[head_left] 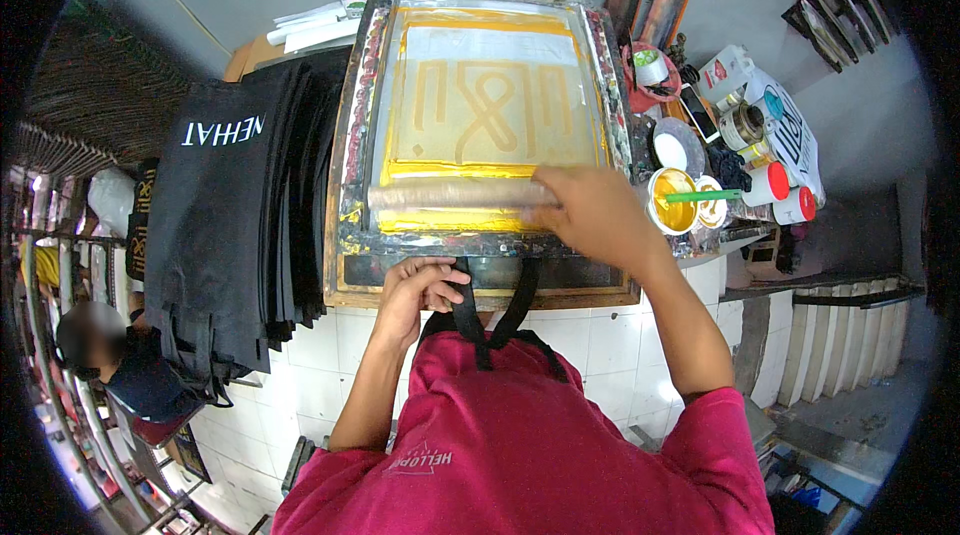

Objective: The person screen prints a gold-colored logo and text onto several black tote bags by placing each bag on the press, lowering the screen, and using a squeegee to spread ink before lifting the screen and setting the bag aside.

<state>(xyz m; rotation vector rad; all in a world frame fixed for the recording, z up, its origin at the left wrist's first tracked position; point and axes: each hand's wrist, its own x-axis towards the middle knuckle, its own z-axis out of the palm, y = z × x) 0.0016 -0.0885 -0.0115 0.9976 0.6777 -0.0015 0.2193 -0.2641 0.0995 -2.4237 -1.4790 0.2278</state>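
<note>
My right hand (pixel 592 217) is closed around the right end of a long pale squeegee (pixel 455 196), which lies across the near part of a screen-printing frame (pixel 612 100). Yellow ink borders the mesh (pixel 430 135), and a large lettering-like pattern shows in it. Below the frame's front edge, my left hand (pixel 415 297) has its fingers curled against a black bag handle (pixel 464 307). Two such straps hang over the table edge in front of my maroon shirt; the rest of that bag is hidden under the frame.
A thick stack of black bags (pixel 225 175) lies to the left. On the right are an open tub of yellow ink (pixel 672 215) with a green stick (pixel 705 196), red-lidded jars (pixel 768 183) and a phone (pixel 698 113). Another person (pixel 140 365) is at the far left.
</note>
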